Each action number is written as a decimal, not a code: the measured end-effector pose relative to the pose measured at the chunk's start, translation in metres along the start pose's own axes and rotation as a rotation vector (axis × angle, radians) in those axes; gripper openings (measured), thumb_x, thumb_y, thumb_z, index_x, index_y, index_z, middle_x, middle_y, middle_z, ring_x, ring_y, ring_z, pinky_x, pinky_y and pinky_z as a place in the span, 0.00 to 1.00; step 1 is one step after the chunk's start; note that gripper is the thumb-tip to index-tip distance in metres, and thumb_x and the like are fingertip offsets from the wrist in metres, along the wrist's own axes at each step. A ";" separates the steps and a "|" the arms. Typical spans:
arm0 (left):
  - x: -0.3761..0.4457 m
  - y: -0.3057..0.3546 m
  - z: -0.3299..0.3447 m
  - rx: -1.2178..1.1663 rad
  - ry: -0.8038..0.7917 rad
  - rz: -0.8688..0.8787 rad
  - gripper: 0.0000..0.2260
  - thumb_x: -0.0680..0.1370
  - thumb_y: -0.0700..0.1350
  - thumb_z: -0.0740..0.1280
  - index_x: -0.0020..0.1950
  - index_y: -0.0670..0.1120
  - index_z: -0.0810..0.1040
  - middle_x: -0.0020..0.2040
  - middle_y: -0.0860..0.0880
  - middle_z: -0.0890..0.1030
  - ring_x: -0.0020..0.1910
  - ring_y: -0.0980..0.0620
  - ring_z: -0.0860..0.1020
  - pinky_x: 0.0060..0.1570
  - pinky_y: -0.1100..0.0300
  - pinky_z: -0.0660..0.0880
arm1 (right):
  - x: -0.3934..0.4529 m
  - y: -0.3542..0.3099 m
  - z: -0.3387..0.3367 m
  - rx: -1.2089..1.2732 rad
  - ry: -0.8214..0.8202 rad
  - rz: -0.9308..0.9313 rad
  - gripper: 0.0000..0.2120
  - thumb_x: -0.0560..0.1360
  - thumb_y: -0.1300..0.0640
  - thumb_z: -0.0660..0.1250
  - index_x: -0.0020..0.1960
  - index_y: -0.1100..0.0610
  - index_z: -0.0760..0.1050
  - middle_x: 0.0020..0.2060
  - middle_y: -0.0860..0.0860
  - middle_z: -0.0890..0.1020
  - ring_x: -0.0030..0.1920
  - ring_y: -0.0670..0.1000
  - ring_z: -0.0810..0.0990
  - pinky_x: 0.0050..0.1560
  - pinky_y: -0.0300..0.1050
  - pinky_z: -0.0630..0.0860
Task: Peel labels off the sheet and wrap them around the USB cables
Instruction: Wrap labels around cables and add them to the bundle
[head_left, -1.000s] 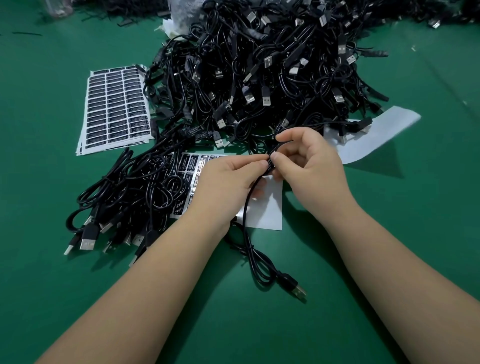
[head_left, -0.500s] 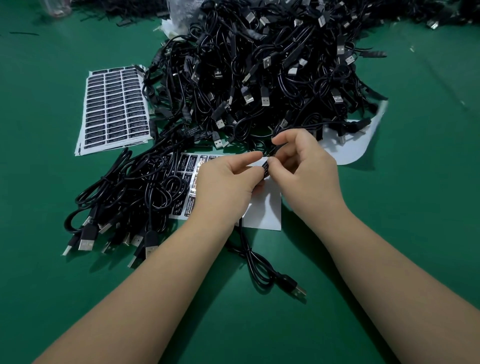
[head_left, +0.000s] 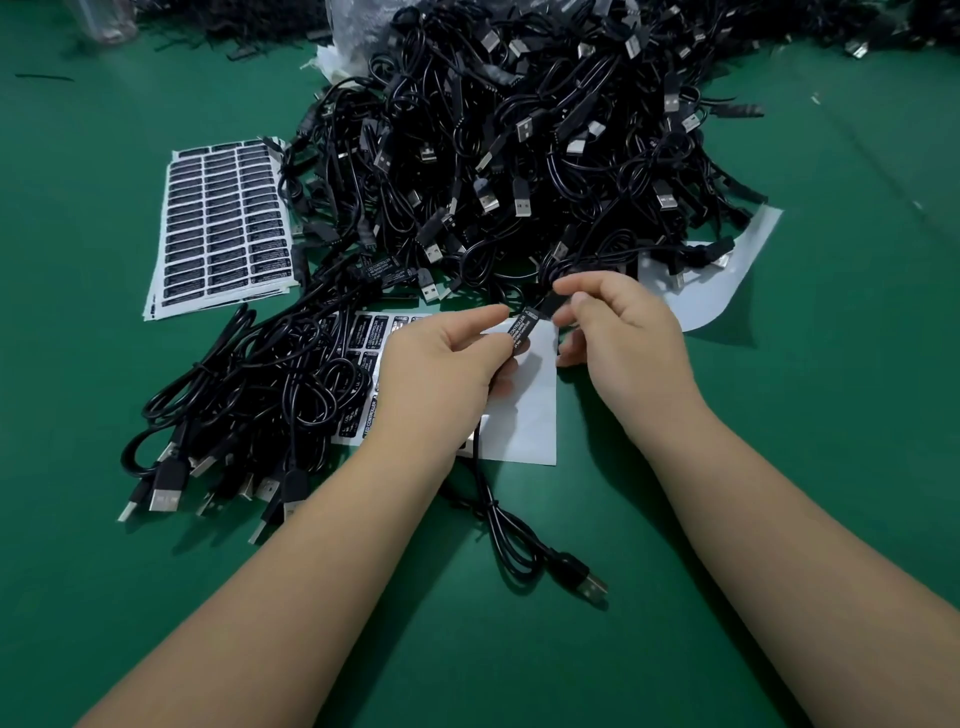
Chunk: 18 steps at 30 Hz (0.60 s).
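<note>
A black label (head_left: 523, 332) with white print is wrapped on a black USB cable (head_left: 511, 545) held between both hands. My left hand (head_left: 447, 374) pinches the label's lower end. My right hand (head_left: 618, 332) pinches the cable's small end just above the label. The cable runs under my left wrist and ends in a USB plug (head_left: 587, 584) near me. Below my hands lies a partly peeled label sheet (head_left: 524, 421), its left part hidden by cables.
A large heap of black USB cables (head_left: 519, 156) fills the far middle. A smaller bundle of cables (head_left: 249, 395) lies to the left. A full stack of label sheets (head_left: 223, 223) sits far left. An empty white backing sheet (head_left: 717, 280) lies right of the heap on the green tabletop.
My hands have drawn slightly apart, so the label's printed face now shows between them. The white backing sheet at the right has curled back toward the heap.
</note>
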<state>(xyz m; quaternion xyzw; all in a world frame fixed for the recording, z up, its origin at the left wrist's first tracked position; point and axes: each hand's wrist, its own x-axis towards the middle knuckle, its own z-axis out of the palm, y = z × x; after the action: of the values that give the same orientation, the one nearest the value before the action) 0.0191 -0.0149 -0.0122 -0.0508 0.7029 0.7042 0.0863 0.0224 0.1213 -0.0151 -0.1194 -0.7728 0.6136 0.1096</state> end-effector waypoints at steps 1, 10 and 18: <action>-0.001 0.001 -0.001 -0.015 -0.003 -0.003 0.11 0.75 0.35 0.67 0.50 0.49 0.83 0.38 0.49 0.85 0.36 0.56 0.81 0.37 0.62 0.80 | -0.001 -0.002 -0.001 0.024 -0.028 0.014 0.13 0.78 0.64 0.58 0.46 0.49 0.77 0.35 0.45 0.80 0.29 0.41 0.75 0.35 0.36 0.76; -0.003 0.002 -0.001 -0.005 -0.034 0.078 0.11 0.76 0.37 0.68 0.48 0.52 0.84 0.40 0.50 0.85 0.35 0.58 0.80 0.34 0.68 0.76 | -0.001 -0.002 -0.001 0.106 -0.147 -0.012 0.05 0.76 0.63 0.67 0.48 0.56 0.81 0.34 0.48 0.82 0.31 0.43 0.78 0.36 0.35 0.75; -0.008 0.001 0.001 0.431 0.009 0.342 0.13 0.75 0.41 0.70 0.55 0.57 0.83 0.39 0.57 0.83 0.39 0.61 0.78 0.41 0.69 0.75 | -0.002 0.000 0.001 0.040 -0.174 -0.046 0.10 0.70 0.59 0.75 0.47 0.49 0.78 0.34 0.45 0.81 0.33 0.42 0.78 0.35 0.34 0.75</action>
<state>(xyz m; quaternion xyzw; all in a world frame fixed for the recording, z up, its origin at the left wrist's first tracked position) 0.0268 -0.0147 -0.0101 0.0848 0.8352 0.5427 -0.0281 0.0241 0.1198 -0.0151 -0.0457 -0.7696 0.6343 0.0585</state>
